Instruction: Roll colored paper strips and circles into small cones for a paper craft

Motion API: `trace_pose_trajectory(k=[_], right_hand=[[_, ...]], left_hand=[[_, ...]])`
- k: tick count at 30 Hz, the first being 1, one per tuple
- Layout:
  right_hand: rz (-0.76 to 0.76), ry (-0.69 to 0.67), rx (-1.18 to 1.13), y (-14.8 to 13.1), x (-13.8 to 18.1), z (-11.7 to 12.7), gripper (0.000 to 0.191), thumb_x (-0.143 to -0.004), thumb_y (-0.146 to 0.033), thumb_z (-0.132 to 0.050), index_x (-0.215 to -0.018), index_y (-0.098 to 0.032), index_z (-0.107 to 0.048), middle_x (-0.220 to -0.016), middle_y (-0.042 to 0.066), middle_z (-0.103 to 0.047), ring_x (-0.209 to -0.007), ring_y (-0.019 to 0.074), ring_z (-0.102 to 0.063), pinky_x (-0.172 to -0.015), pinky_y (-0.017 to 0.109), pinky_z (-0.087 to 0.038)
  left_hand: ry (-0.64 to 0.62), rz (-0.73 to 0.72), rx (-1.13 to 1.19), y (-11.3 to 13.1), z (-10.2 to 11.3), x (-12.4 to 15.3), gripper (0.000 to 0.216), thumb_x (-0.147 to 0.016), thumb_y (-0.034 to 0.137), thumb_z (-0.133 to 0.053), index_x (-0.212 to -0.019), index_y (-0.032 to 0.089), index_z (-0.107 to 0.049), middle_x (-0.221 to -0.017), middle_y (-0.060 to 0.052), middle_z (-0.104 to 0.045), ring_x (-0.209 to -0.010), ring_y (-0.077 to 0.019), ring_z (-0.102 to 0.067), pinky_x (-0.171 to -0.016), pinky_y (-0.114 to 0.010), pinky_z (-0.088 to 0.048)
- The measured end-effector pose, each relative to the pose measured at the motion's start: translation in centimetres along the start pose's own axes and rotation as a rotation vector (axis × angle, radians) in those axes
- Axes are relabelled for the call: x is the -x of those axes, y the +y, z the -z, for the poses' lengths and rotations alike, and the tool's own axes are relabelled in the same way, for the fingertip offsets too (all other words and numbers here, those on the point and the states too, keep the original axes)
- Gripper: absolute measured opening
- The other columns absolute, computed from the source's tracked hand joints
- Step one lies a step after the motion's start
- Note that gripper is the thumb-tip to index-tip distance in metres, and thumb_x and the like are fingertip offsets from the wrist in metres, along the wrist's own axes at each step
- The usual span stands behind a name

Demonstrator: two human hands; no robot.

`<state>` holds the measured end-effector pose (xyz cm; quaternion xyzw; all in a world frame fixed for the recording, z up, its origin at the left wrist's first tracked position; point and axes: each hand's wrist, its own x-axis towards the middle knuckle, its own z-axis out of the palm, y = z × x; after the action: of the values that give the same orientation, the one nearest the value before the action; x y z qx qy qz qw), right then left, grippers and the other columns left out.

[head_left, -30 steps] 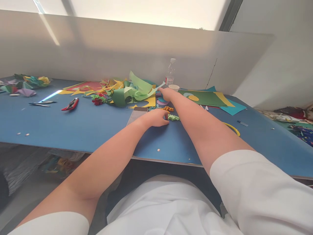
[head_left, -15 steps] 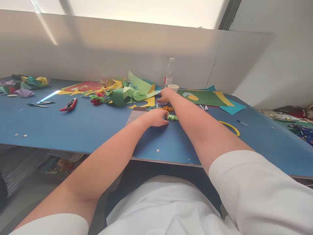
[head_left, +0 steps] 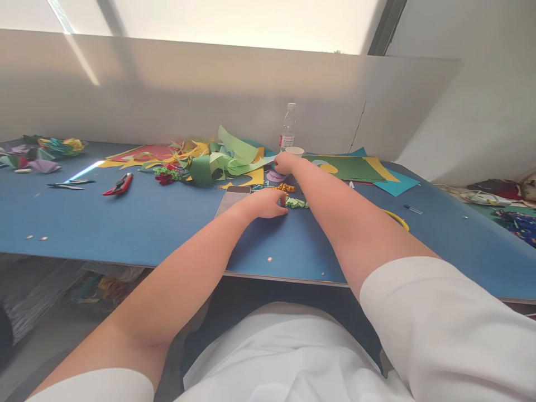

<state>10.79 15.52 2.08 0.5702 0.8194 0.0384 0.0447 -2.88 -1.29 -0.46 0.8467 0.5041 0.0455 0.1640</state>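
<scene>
My left hand (head_left: pixel 270 204) rests palm-down on the table, its thumb and forefinger apart beside a pale green ruffled strip (head_left: pixel 296 204). An orange ruffled piece (head_left: pixel 286 188) and a teal one (head_left: pixel 258 187) lie just beyond it. Farther back, my right hand (head_left: pixel 285 162) has its fingers closed above some round purple paper pieces (head_left: pixel 275 176). A small teal bit shows at its fingertips, too small to make out. Partly under my left wrist lies a phone (head_left: pixel 234 196). A paper cup (head_left: pixel 295 151) stands right behind my right hand.
A plastic bottle (head_left: pixel 287 128) stands by the wall. Cut green paper (head_left: pixel 234 153) is heaped left of it; coloured sheets (head_left: pixel 364 168) lie right. Red-handled pliers (head_left: pixel 119 185), tweezers (head_left: pixel 71 184) and a yellow ring-shaped item (head_left: pixel 397 219) are on the blue table (head_left: pixel 167 223).
My right hand has lifted slightly off the purple pieces and its fingers have closed, with a teal bit now showing. My left hand has stayed almost still.
</scene>
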Motion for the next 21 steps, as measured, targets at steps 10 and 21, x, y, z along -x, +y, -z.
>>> trace_pose_trajectory(k=[10,21], right_hand=[[-0.002,0.085,0.001,0.2,0.1,-0.5,0.03,-0.105,-0.023,-0.059,-0.128,-0.015,-0.077,-0.125,0.022,-0.077,-0.104,0.0355,-0.072,-0.083,0.04,-0.054],[0.119,0.419,-0.371,2.7,8.5,1.0,0.017,-0.104,-0.03,-0.058,-0.092,-0.019,-0.063,-0.088,0.004,-0.064,-0.079,0.0189,-0.05,-0.072,0.03,-0.038]], left_hand=[[-0.004,0.01,-0.016,0.4,0.3,0.3,0.03,-0.094,0.05,-0.061,-0.109,0.025,-0.069,-0.128,-0.009,-0.079,-0.107,-0.0294,-0.074,-0.075,-0.034,-0.05],[0.197,0.18,0.119,-0.5,-0.1,-0.9,0.027,-0.083,0.046,-0.072,-0.1,0.024,-0.071,-0.11,-0.012,-0.08,-0.113,-0.0383,-0.073,-0.094,-0.044,-0.052]])
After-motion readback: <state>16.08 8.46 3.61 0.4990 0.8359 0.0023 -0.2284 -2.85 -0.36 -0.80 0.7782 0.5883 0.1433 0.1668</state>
